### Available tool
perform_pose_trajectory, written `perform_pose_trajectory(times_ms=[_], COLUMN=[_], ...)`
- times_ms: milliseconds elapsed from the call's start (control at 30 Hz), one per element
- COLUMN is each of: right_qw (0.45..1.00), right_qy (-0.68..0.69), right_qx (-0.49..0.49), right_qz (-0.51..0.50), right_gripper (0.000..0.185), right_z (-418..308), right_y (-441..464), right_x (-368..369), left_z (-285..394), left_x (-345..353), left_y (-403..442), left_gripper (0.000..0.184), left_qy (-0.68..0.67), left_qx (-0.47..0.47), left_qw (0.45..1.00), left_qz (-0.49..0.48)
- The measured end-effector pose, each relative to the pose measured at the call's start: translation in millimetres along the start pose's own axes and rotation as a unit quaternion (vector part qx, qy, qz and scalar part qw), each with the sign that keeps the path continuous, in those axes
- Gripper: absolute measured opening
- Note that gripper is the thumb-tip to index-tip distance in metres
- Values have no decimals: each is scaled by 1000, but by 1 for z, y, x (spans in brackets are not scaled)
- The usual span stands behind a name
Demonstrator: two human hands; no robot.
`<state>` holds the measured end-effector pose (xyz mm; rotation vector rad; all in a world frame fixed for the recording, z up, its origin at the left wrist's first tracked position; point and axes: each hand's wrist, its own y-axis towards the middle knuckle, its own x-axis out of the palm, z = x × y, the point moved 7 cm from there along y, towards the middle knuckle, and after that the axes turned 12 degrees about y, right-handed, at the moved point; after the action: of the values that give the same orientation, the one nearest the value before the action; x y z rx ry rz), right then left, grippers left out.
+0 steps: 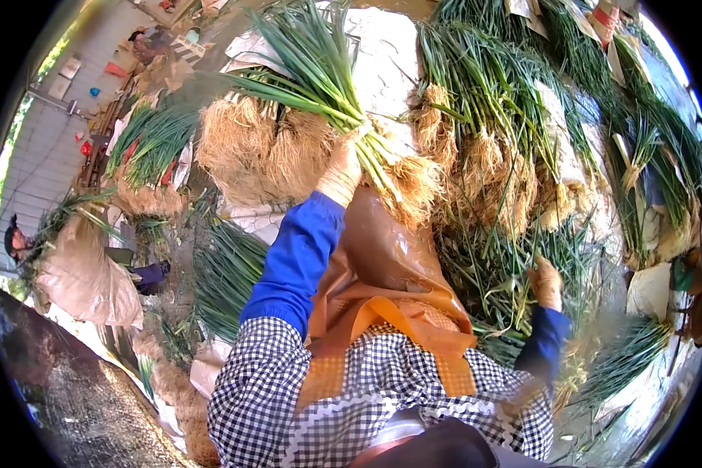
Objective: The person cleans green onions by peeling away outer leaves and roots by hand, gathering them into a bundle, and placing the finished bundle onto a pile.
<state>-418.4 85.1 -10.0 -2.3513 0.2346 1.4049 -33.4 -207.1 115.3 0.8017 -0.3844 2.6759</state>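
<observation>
My left hand [343, 168] is closed around a bunch of scallions [363, 132], gripping the pale stalks just above the roots. The long green leaves fan up and away, and the tan stringy roots hang to the right over my lap. Low on the right, my right hand [546, 285] hovers by a loose heap of green leaves and stalks [495, 288]. Its fingers look slightly apart, with nothing visible in them. Just beyond my left hand, bundled scallions with thick roots [265, 148] lie on white sacking [382, 54].
A brown apron [390, 257] covers my lap. Large rooted scallion bundles [491, 117] lie ahead to the right. More scallions [230, 273] rest at my left. A stuffed pale sack [90, 273] stands far left, near another person [17, 240]. Smaller bundles [152, 140] lie behind it.
</observation>
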Motion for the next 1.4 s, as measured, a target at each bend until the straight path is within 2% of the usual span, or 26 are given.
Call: perform_pose_trajectory(times_ms=[67, 100, 133, 200, 267, 300, 333, 367, 433, 467, 500, 567, 600, 667, 733, 800, 867, 900, 933, 1000, 1067, 1233, 1300, 1333, 1367, 1400], right_qw=[984, 908, 770, 747, 622, 633, 644, 686, 691, 660, 671, 662, 724, 778, 780, 770, 764, 824, 793, 785, 758, 808, 817, 822, 824, 826], right_qy=[150, 393, 608, 611, 666, 645, 625, 630, 618, 609, 630, 711, 654, 446, 432, 175, 364, 316, 380, 212, 260, 213, 193, 183, 176, 169], right_qx=[-96, -127, -124, -106, -125, -89, -51, -147, -204, -171, -149, -220, -206, -379, -385, -454, -427, -417, -434, -547, -582, -538, -535, -533, -534, -535], right_qz=[10, -63, -149, -241, -392, -418, -438, -333, -314, -406, -362, -88, 79, 230, 237, 414, 319, 218, 197, 200, 135, 110, 93, 85, 73, 60], right_gripper=[54, 55, 55, 50, 44, 38, 33, 26, 20, 19, 23, 40, 46, 54, 58, 52, 49, 51, 54, 56, 59, 53, 51, 50, 50, 50], right_z=[-107, -160, -212, -257, -323, -319, -305, -276, -238, -233, -180, -179, -188, -242, -283, -331, -340, -353, -364, -372, -362, -401, -411, -415, -418, -421], right_y=[8, 10, 10, 17, -31, -40, -49, -39, -41, -56, -41, -32, -38, -51, -51, -72, -78, -78, -88, -113, -104, -87, -85, -85, -84, -83], right_x=[-14, -9, -4, 40, 4, 17, 37, 50, 15, -21, -7, -44, -58, -66, -32, -31, -15, -8, -2, 8, 26, 22, 23, 24, 27, 30], left_z=[2, 6, 9, 10, 3, -5, -16, -8, -27, -36, -24, -11, -15, -15, -37, -77, -41, -16, 7, 25, 63, 135, 188, 199, 200, 209], left_x=[6, 13, 20, 34, 15, -6, -9, -3, -14, -26, -12, 9, 17, 62, 89, 75, 83, 71, 53, 21, -18, -104, -114, -124, -155, -169], left_y=[-3, -6, -10, -21, -16, -8, -15, -19, -23, -16, -25, -37, -39, -56, -70, -73, -96, -107, -123, -155, -204, -360, -419, -444, -451, -469], left_gripper=[19, 19, 19, 17, 20, 26, 30, 30, 33, 31, 28, 28, 28, 27, 27, 27, 21, 21, 21, 23, 30, 37, 39, 37, 44, 43], left_qy=[14, 20, 26, 9, 97, 171, 131, 173, 137, 83, 67, 46, 39, 21, -29, 107, 16, 20, 21, -54, 61, -15, 134, 106, 116, 174], left_qx=[22, 34, 48, 42, 91, 117, -18, 101, 70, 72, 51, 53, 54, 15, -13, 43, 20, 28, 32, 26, -2, -8, 46, 72, 110, 123], left_qw=[999, 999, 998, 997, 984, 974, 983, 977, 987, 993, 996, 997, 998, 999, 999, 993, 996, 996, 996, 993, 994, 996, 966, 964, 977, 959], left_qz=[19, 32, 45, 69, 116, 91, 128, 76, 49, 47, 40, 18, 13, -22, -25, -10, -90, -84, -79, -100, -89, 92, 215, 231, 144, 187])
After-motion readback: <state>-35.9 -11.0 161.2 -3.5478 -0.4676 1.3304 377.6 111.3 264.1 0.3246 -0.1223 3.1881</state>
